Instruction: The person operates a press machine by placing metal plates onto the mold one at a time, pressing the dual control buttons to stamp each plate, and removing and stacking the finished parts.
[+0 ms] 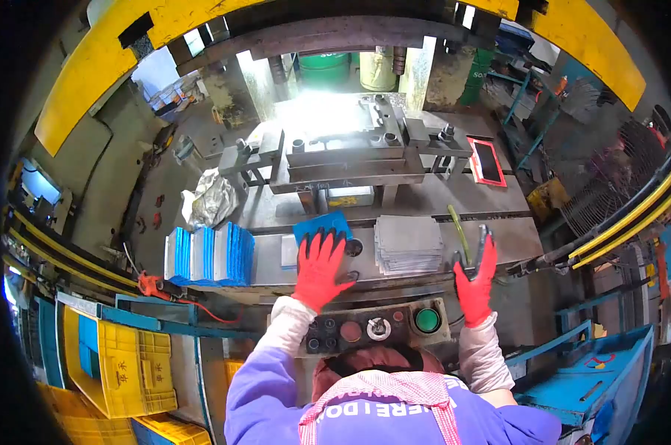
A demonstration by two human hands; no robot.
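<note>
My left hand (322, 273), in a red glove with dark fingertips, lies with fingers outstretched over the near edge of a blue flat piece (326, 224). To its left stand several stacks of blue-edged plates (209, 256). A pile of thin grey plates (408, 245) sits between my hands. My right hand (478, 285), gloved alike, is raised at the table's front right with thumb and fingers apart. Just beyond its thumb is a long yellow-green tool (459, 231); whether they touch I cannot tell.
A press die (350, 159) stands behind the plates under bright light. A button panel (372, 326) is at the front edge. Crumpled plastic (211, 197) lies left, a phone in a red frame (487, 162) right. Yellow crates (135, 371) are lower left, a blue cart (595, 386) lower right.
</note>
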